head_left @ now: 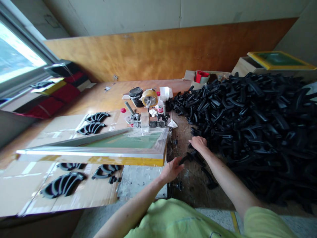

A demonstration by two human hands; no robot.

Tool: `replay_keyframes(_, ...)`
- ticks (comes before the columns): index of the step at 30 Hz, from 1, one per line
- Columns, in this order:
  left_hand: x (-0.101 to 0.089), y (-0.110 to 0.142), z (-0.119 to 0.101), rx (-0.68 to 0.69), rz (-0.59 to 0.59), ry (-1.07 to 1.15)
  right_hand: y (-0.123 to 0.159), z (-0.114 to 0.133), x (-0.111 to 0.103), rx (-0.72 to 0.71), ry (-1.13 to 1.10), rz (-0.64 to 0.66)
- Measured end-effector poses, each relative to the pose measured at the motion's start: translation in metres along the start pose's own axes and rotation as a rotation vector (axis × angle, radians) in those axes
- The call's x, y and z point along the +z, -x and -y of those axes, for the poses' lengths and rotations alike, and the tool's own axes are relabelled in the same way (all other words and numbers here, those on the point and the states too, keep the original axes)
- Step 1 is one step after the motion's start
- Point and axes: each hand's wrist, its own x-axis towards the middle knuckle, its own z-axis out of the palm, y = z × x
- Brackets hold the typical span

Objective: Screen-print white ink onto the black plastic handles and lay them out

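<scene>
My left hand (171, 169) is closed round the end of a curved black plastic part (192, 157) on the worn wooden bench. My right hand (198, 144) rests knuckles-up at the edge of the big heap of black plastic parts (250, 115), its fingers curled down onto the same cluster of pieces. A framed printing screen (106, 147) with a green mesh and a yellow-edged metal frame stands raised just left of my left hand. Under and behind it, groups of black curved parts (63, 183) lie in rows on cardboard (22, 185).
Behind the screen stand a clamp fixture (146, 121), a tape roll (149, 97), a black pot (136, 94) and a small bottle (160, 106). A second screen frame (279, 60) lies on boxes at back right. Red and black boxes (56, 89) sit by the window.
</scene>
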Motion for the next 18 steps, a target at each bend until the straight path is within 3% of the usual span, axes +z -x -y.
replay_keyframes(3, -0.014, 0.022, 0.003, 0.008, 0.028, -0.017, 0.012, -0.004, -0.007, 0.067, -0.099, -0.061)
replay_keyframes(6, -0.033, 0.046, 0.014, -0.029, -0.025, 0.031, 0.03, 0.012, -0.008, -0.093, -0.274, -0.166)
replay_keyframes(10, -0.057, 0.074, 0.038, -0.068, -0.139, 0.155, 0.059, 0.074, 0.008, -0.509, -0.461, -0.248)
replay_keyframes(13, -0.074, 0.091, 0.055, -0.108, -0.218, 0.276, 0.075, 0.129, 0.024, -0.758, -0.467, -0.262)
replay_keyframes(18, -0.096, 0.114, 0.076, -0.181, -0.314, 0.39, 0.086, 0.187, 0.032, -0.811, -0.399, -0.246)
